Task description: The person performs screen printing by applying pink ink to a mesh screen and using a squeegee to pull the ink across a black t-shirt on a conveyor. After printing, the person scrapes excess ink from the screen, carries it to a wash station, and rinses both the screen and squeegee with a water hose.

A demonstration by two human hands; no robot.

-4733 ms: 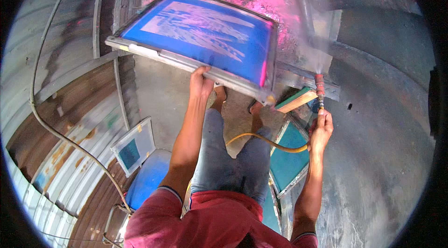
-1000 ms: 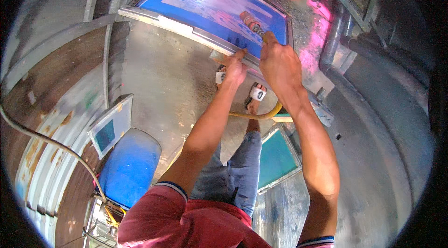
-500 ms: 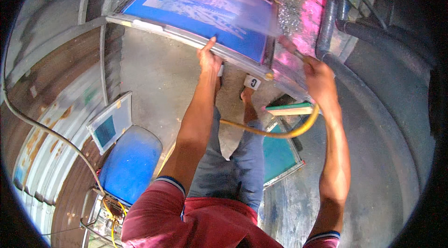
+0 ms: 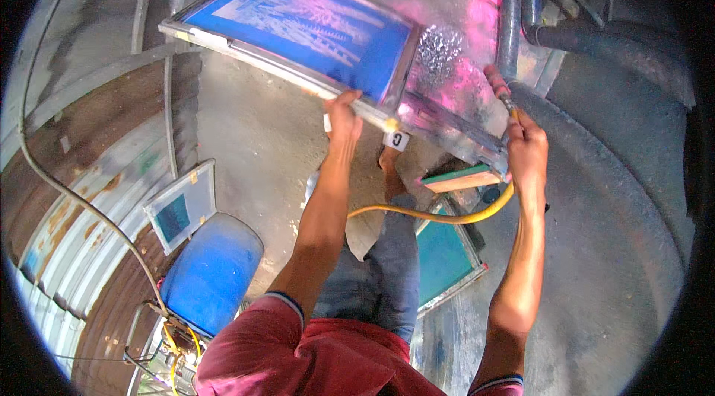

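Observation:
A framed blue printing screen [image 4: 370, 77] with a pale picture on its mesh lies tilted over a pink-stained wash basin [image 4: 447, 129]. My left hand [image 4: 343, 120] grips the near rail of its frame, thumb side up, close to the right corner. Off to the right, my right hand [image 4: 527, 149] is closed round a spray nozzle [image 4: 500, 86] fed by a yellow hose [image 4: 484, 213]. The nozzle points up and away, beside the basin's right side. No spray shows on the mesh now; glittering water drops lie on the basin floor.
A blue plastic barrel [image 4: 213, 271] stands at lower left, with a small framed screen [image 4: 181, 206] leaning by it. Another green screen [image 4: 447, 256] rests on the floor right of my legs, below a green-topped frame [image 4: 463, 179]. Dark pipes [image 4: 581, 37] run along the right.
The screen has shifted left and towards me with my left hand, baring more of the basin. My right hand has moved slightly right and down, and the spray across the mesh has gone.

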